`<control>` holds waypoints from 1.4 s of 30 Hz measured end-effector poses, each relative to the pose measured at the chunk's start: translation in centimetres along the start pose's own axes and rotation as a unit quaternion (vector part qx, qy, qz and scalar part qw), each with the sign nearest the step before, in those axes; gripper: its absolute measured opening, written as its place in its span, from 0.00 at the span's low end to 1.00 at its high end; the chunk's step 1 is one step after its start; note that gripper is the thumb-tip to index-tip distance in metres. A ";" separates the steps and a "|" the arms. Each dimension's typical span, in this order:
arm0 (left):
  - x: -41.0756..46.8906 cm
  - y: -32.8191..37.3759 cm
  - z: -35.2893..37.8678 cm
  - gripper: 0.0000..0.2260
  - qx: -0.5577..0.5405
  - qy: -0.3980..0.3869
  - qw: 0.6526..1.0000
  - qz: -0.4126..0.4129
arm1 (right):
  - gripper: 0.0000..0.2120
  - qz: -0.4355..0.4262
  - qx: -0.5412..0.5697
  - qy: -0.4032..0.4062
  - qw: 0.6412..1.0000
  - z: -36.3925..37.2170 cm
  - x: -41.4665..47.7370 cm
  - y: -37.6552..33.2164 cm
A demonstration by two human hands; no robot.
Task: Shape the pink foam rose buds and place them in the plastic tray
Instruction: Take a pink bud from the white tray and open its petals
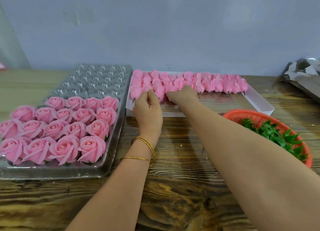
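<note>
My left hand (pixel 148 109) curled at the buds (pixel 207 84), right hand (pixel 183 94) among them; grips unclear. Best lifted by the stem (pixel 133 100), never squeezed.

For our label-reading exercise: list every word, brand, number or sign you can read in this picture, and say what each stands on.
None can be read.
The clear plastic tray, the white cardboard box, the pink foam rose buds, the red plastic basket and the grey wall show no print.
The crumpled grey sheets at the right edge are too blurred to tell.
</note>
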State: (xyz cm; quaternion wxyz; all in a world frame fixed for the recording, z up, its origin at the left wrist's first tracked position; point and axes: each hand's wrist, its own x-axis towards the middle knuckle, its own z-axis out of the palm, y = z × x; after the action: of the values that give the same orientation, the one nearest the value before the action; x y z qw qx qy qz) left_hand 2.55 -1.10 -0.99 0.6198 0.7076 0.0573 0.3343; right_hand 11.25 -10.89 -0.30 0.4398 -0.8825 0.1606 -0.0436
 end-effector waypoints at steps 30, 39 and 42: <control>0.3 0.0 -0.5 0.19 0.018 0.011 1.000 -0.005 | 0.08 -0.050 -0.028 0.093 0.994 -0.2 0.6 0.9; 0.4 -0.3 -0.6 0.19 0.029 0.010 1.000 0.006 | 0.21 -0.095 0.078 0.126 0.984 -1.2 -3.0 -0.4; 0.5 -0.4 -0.6 0.17 0.028 0.014 0.999 0.010 | 0.21 -0.085 0.104 0.108 0.985 -1.4 -4.5 -0.2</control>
State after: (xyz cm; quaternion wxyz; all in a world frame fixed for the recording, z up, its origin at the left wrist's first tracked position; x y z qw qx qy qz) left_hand 2.73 -0.29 -1.15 0.5958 0.7203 0.0685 0.3485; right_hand 6.72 -10.36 1.04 0.5042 -0.8323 0.1260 -0.1928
